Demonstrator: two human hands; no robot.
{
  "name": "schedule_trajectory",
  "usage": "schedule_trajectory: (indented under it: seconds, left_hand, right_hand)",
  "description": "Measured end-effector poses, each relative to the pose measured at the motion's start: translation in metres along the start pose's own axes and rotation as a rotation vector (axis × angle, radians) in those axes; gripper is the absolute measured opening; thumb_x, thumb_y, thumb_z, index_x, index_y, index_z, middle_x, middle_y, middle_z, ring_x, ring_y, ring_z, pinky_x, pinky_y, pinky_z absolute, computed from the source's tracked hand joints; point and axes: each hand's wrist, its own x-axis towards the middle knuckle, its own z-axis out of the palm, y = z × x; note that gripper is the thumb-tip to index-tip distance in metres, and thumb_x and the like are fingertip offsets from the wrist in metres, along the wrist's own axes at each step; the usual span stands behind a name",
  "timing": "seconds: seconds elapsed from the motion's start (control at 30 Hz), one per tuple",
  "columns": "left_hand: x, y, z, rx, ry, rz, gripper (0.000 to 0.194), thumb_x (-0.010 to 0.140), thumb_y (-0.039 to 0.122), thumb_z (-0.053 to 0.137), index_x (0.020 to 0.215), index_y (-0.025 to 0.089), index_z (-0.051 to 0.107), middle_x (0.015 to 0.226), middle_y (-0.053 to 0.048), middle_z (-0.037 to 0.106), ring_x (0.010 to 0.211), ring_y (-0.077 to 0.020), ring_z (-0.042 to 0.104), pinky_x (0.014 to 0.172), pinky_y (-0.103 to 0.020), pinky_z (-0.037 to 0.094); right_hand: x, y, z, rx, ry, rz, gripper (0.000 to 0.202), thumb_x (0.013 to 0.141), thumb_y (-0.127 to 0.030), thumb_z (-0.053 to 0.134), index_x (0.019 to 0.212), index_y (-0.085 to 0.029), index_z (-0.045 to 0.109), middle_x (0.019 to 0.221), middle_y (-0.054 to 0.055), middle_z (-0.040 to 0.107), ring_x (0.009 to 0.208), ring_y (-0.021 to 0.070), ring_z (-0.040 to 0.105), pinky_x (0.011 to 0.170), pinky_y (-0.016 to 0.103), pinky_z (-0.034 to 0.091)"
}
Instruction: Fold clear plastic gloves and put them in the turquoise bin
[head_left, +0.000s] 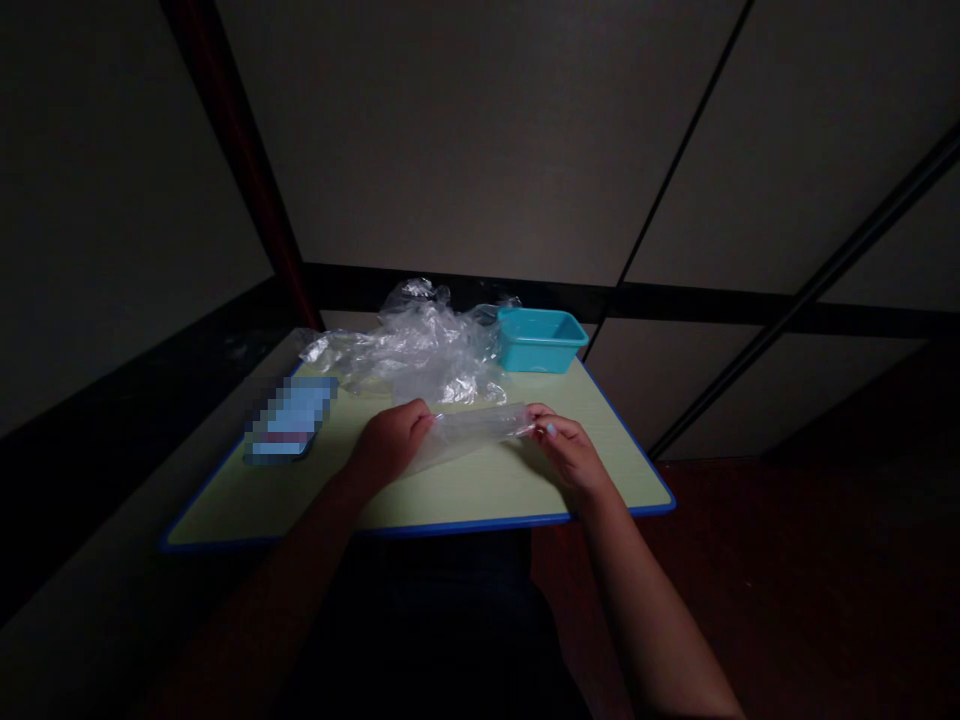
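While both your hands are on the clear plastic film (pixel 480 425), it spans the gap between them, over the near half of the bench (pixel 480 495). Left hand (pixel 391 440): grip closed, thumb on top, pinching the film's left end. Right hand (pixel 568 450): grip closed too, fingertips nipping the right end. Light is poor; the film is probably a flat bag, but you can't be sure of a mouth or seam from here.

Risks, as judged. Thin, slick film could slide out of the right-hand fingertips, since they seem to hold only a small edge. Pulling the ends apart too hard might stretch or split it. Its lower edge hangs slack near the left hand and could fold under.

Behind it, the heap of crumpled clear plastic (pixel 427 340) lies close; a forward sweep could snag it, clear on clear being hard to tell apart. That heap also meets the turquoise plastic tub (pixel 540 355), so a tug might shift both. Phone (pixel 292 415), blurred, lies by the left edge; a wide left elbow could nudge it off.
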Motion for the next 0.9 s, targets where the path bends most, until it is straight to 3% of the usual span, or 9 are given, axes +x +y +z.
schedule_trajectory:
  seconds: [0.13, 0.23, 0.3, 0.43, 0.53, 0.67, 0.77, 0.9]
  left_hand:
    - [-0.002, -0.004, -0.001, 0.019, 0.012, 0.001, 0.023, 0.085, 0.036, 0.040, 0.067, 0.022, 0.045, 0.060, 0.002, 0.051, 0.060, -0.0164, 0.048, 0.059, -0.027, 0.032]
    - [-0.003, -0.004, 0.001, 0.041, 0.005, 0.053, 0.022, 0.087, 0.032, 0.042, 0.069, 0.022, 0.048, 0.062, 0.001, 0.053, 0.061, -0.0166, 0.050, 0.061, -0.027, 0.033]
    - [-0.004, 0.000, 0.005, 0.080, -0.023, 0.128, 0.021, 0.088, 0.030, 0.045, 0.070, 0.021, 0.051, 0.065, 0.000, 0.057, 0.064, -0.0173, 0.053, 0.063, -0.027, 0.034]
    - [-0.005, 0.011, 0.015, 0.203, -0.074, 0.288, 0.020, 0.091, 0.028, 0.048, 0.074, 0.020, 0.055, 0.069, -0.002, 0.063, 0.068, -0.0182, 0.057, 0.070, -0.029, 0.036]
    - [-0.004, 0.013, 0.018, 0.249, -0.090, 0.354, 0.021, 0.093, 0.027, 0.047, 0.076, 0.019, 0.056, 0.073, -0.002, 0.067, 0.069, -0.0179, 0.059, 0.072, -0.029, 0.037]
    - [-0.003, 0.009, 0.016, 0.276, -0.100, 0.363, 0.021, 0.094, 0.027, 0.047, 0.078, 0.019, 0.057, 0.074, -0.002, 0.068, 0.070, -0.0180, 0.060, 0.074, -0.030, 0.037]
    - [-0.004, 0.007, 0.015, 0.277, -0.143, 0.323, 0.020, 0.093, 0.027, 0.047, 0.078, 0.019, 0.057, 0.074, -0.003, 0.067, 0.070, -0.0186, 0.060, 0.074, -0.030, 0.037]
    - [-0.004, 0.007, 0.015, 0.253, -0.201, 0.238, 0.020, 0.092, 0.028, 0.047, 0.077, 0.020, 0.057, 0.072, -0.002, 0.066, 0.069, -0.0185, 0.059, 0.069, -0.028, 0.035]
  right_hand:
    - [0.005, 0.003, -0.004, 0.013, 0.240, -0.039, 0.030, 0.079, -0.052, 0.068, 0.073, -0.023, 0.073, 0.093, 0.005, 0.064, 0.092, 0.0196, 0.061, 0.083, 0.036, 0.050]
    - [0.008, 0.006, -0.006, -0.002, 0.413, 0.063, 0.034, 0.077, -0.057, 0.068, 0.078, -0.023, 0.070, 0.086, 0.004, 0.067, 0.084, 0.0194, 0.063, 0.075, 0.034, 0.051]
    - [0.008, 0.006, -0.005, -0.075, 0.363, 0.151, 0.038, 0.076, -0.059, 0.068, 0.089, -0.023, 0.070, 0.090, 0.005, 0.069, 0.087, 0.0203, 0.064, 0.080, 0.036, 0.051]
    - [0.004, 0.003, 0.000, -0.196, -0.004, 0.185, 0.053, 0.072, -0.054, 0.075, 0.115, -0.024, 0.065, 0.118, 0.009, 0.068, 0.114, 0.0236, 0.059, 0.100, 0.041, 0.042]
    - [0.001, 0.003, 0.002, -0.270, -0.176, 0.208, 0.053, 0.067, -0.047, 0.080, 0.112, -0.021, 0.066, 0.126, 0.012, 0.064, 0.118, 0.0250, 0.057, 0.103, 0.042, 0.040]
    - [0.002, 0.008, 0.000, -0.387, -0.162, 0.266, 0.032, 0.070, -0.042, 0.077, 0.088, -0.016, 0.071, 0.100, 0.011, 0.073, 0.094, 0.0227, 0.065, 0.089, 0.039, 0.047]
    - [0.004, 0.012, -0.003, -0.497, -0.098, 0.283, 0.027, 0.073, -0.042, 0.071, 0.073, -0.015, 0.069, 0.075, 0.007, 0.071, 0.072, 0.0186, 0.062, 0.072, 0.034, 0.048]
    - [0.005, 0.015, -0.006, -0.552, -0.063, 0.253, 0.026, 0.074, -0.041, 0.067, 0.068, -0.016, 0.067, 0.068, 0.005, 0.069, 0.065, 0.0164, 0.058, 0.065, 0.030, 0.045]
